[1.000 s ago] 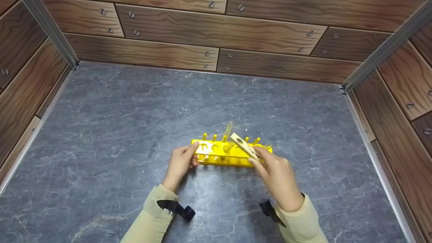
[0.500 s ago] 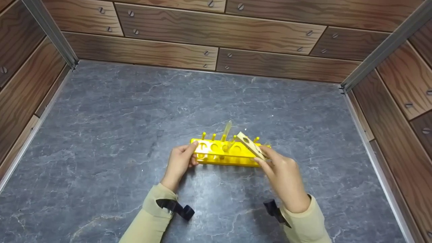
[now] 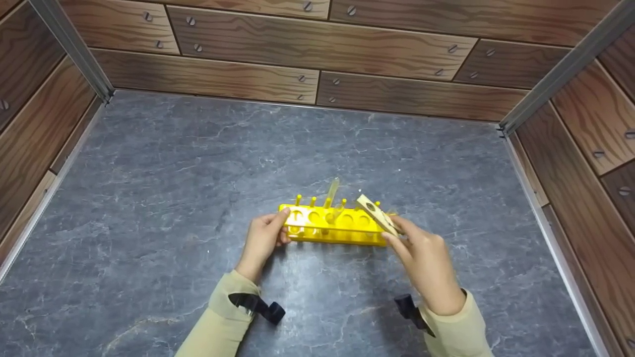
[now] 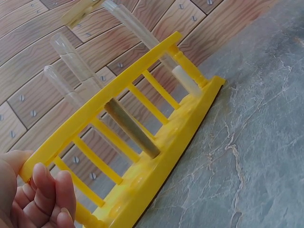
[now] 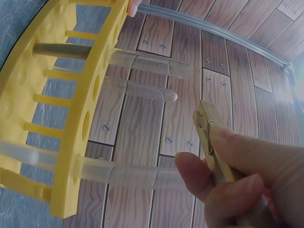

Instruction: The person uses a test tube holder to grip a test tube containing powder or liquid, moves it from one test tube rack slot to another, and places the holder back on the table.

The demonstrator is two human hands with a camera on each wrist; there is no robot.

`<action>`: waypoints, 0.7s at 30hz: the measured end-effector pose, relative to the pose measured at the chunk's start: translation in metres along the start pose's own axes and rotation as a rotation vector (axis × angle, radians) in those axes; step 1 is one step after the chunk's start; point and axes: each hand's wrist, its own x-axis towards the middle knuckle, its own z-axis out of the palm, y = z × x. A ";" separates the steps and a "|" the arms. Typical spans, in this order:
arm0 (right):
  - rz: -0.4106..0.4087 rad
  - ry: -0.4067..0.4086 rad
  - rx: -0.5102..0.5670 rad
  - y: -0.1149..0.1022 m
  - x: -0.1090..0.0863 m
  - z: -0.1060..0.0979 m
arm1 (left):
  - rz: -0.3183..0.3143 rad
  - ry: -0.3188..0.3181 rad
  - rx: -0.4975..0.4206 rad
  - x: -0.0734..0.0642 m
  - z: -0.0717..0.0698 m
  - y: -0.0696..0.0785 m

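Observation:
In the head view, my left hand (image 3: 263, 238) grips the left end of a yellow test tube rack (image 3: 337, 235). My right hand (image 3: 426, 258) holds a wooden test tube clamp (image 3: 377, 214) by its handle, tilted over the rack's right end. One test tube (image 4: 130, 128) with brownish contents stands near the middle of the rack. Another test tube (image 4: 186, 81), with white contents low in it, stands at the right end. An upturned test tube (image 5: 147, 90) has its rounded end up at the back. The clamp's jaws have nothing between them in the right wrist view.
The rack stands on a grey marbled tabletop (image 3: 223, 148). Wood-patterned panels (image 3: 317, 44) with metal corner strips (image 3: 74, 52) enclose the back and both sides. Yellow pegs (image 3: 298, 199) line the rack's back edge.
My right hand has moved to the right along the rack with the clamp, baring more of the rack's holes. The left hand and the rack have stayed almost still.

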 end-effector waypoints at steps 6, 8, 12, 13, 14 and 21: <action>0.010 0.009 -0.001 0.003 -0.002 -0.003 | -0.005 -0.011 -0.013 0.002 -0.001 -0.002; 0.021 0.004 -0.001 0.004 -0.002 -0.004 | 0.001 -0.013 -0.009 0.002 -0.001 -0.002; 0.053 -0.011 -0.017 0.005 -0.002 -0.005 | 0.001 -0.012 -0.004 0.001 -0.001 -0.002; 0.056 -0.013 -0.020 0.005 -0.002 -0.006 | 0.002 -0.011 -0.004 0.001 -0.001 -0.002; 0.059 -0.014 -0.023 0.006 -0.002 -0.006 | 0.001 -0.010 -0.005 0.002 0.000 -0.002; 0.070 -0.015 -0.040 0.009 -0.003 -0.008 | -0.006 -0.001 -0.014 0.001 0.000 -0.002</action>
